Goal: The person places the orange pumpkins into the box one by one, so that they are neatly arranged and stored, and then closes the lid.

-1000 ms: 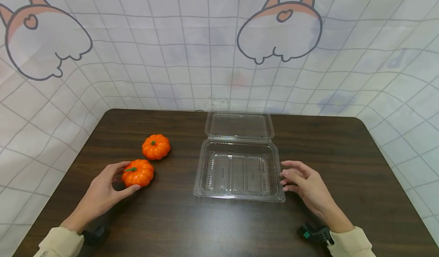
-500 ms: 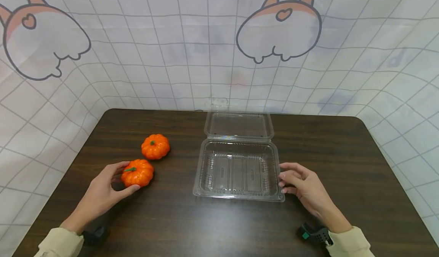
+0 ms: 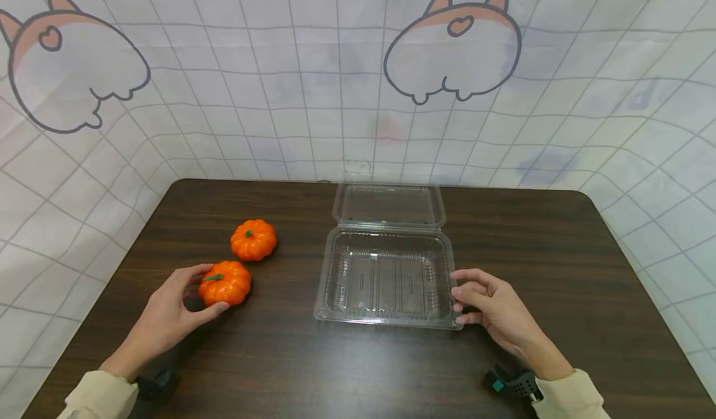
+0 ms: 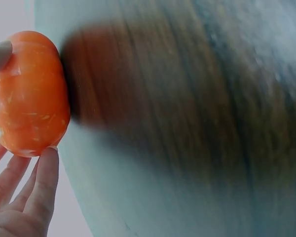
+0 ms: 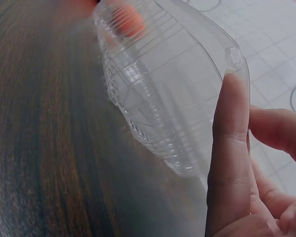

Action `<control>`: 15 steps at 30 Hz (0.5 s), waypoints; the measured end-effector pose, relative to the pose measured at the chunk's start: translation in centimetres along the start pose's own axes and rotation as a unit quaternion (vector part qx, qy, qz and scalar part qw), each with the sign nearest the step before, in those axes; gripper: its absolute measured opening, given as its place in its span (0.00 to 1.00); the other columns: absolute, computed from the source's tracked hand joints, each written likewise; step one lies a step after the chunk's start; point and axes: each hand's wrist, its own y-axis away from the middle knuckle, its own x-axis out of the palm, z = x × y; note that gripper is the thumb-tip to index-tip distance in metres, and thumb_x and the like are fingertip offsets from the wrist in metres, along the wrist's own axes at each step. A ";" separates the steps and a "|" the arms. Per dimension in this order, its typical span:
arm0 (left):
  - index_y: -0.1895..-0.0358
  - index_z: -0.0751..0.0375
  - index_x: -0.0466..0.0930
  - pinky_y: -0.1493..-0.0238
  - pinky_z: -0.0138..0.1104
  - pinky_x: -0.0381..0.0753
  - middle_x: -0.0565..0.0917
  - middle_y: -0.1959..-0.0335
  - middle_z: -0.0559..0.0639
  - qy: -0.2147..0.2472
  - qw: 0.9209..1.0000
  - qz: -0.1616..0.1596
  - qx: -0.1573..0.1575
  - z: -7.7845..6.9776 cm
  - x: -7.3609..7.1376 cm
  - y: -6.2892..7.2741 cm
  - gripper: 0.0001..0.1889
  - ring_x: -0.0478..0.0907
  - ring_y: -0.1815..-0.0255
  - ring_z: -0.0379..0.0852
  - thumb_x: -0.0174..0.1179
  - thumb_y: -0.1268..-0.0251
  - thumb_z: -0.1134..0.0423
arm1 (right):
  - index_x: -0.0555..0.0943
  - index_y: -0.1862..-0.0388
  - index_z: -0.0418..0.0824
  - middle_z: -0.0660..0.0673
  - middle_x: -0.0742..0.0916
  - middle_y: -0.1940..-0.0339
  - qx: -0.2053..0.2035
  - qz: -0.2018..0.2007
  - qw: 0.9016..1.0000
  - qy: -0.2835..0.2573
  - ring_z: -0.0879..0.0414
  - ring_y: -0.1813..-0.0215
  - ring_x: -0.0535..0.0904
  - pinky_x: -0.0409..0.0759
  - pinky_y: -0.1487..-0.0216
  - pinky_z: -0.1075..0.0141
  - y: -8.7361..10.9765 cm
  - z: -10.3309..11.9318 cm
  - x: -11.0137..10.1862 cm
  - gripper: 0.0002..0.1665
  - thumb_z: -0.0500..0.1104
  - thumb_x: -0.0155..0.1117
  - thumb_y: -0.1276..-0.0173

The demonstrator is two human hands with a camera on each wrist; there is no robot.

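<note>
In the head view my left hand (image 3: 170, 310) holds the nearer of two small orange pumpkins (image 3: 225, 283), thumb on the front side and fingers on the far side. The left wrist view shows this pumpkin (image 4: 32, 94) between thumb and fingertips, close to the tabletop. Behind it stands the second orange pumpkin (image 3: 254, 240), untouched. My right hand (image 3: 498, 310) is at the right rim of a clear plastic clamshell container (image 3: 320, 282), its lid (image 3: 390, 206) folded back. From the right wrist, one finger (image 5: 231, 148) lies under the container's rim and another digit meets its upper side.
Everything stands on a dark wooden table (image 3: 274, 369). A white gridded cloth (image 3: 313, 96) with cartoon prints hangs behind the far edge and along both sides.
My right hand has shifted slightly left and toward the front corner of the container's rim. The left hand and both pumpkins stay where they were.
</note>
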 end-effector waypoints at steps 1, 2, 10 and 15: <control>0.32 0.63 0.73 0.53 0.09 0.70 0.79 0.39 0.61 0.000 1.000 0.000 0.002 0.0 0.0 0.0 0.40 0.81 0.43 0.59 0.79 0.45 0.47 | 0.73 0.36 0.42 0.55 0.89 0.62 0.000 0.001 1.000 -0.001 0.62 0.63 0.86 0.90 0.62 0.67 0.0 0.0 0.0 0.18 0.40 0.61 0.22; 0.33 0.63 0.73 0.53 0.09 0.71 0.79 0.39 0.61 0.000 1.000 0.000 0.004 -0.1 0.1 0.0 0.40 0.81 0.43 0.59 0.79 0.45 0.47 | 0.74 0.36 0.42 0.55 0.89 0.62 -0.002 0.003 1.000 -0.003 0.62 0.63 0.86 0.90 0.62 0.67 0.1 0.0 0.0 0.18 0.40 0.61 0.21; 0.33 0.62 0.74 0.54 0.15 0.76 0.80 0.42 0.58 -0.007 1.000 -0.003 0.016 -0.3 0.3 0.1 0.39 0.80 0.46 0.55 0.79 0.45 0.49 | 0.73 0.35 0.43 0.56 0.89 0.62 0.005 0.005 1.000 -0.006 0.63 0.63 0.86 0.90 0.59 0.69 0.2 0.0 -0.2 0.19 0.40 0.62 0.22; 0.33 0.61 0.74 0.54 0.16 0.77 0.80 0.42 0.57 -0.006 1.000 -0.007 0.017 -0.5 0.5 0.2 0.39 0.80 0.47 0.54 0.79 0.46 0.49 | 0.73 0.35 0.42 0.56 0.89 0.62 0.003 0.008 1.000 -0.010 0.63 0.62 0.87 0.89 0.59 0.69 0.1 0.0 -0.2 0.20 0.40 0.62 0.22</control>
